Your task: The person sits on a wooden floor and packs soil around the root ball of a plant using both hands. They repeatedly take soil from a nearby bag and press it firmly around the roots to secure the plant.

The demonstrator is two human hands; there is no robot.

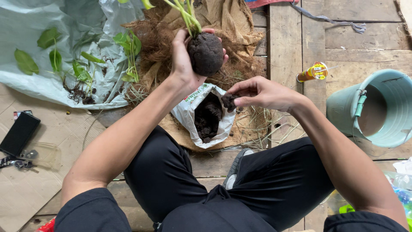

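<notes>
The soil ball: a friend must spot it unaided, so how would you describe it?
Start at the brown fibre heap at the top centre. Just in front, the left hand holds up the soil ball. Unlike the loose soil in the white bag below, it is round, packed, with green stems sprouting.

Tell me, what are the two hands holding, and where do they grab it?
The left hand cups a plant's round soil ball around its side. The right hand pinches a soil clump in its fingers.

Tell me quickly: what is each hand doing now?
Left hand: closed around the soil ball of a plant.
Right hand: pinching a soil clump above the bag.
</notes>
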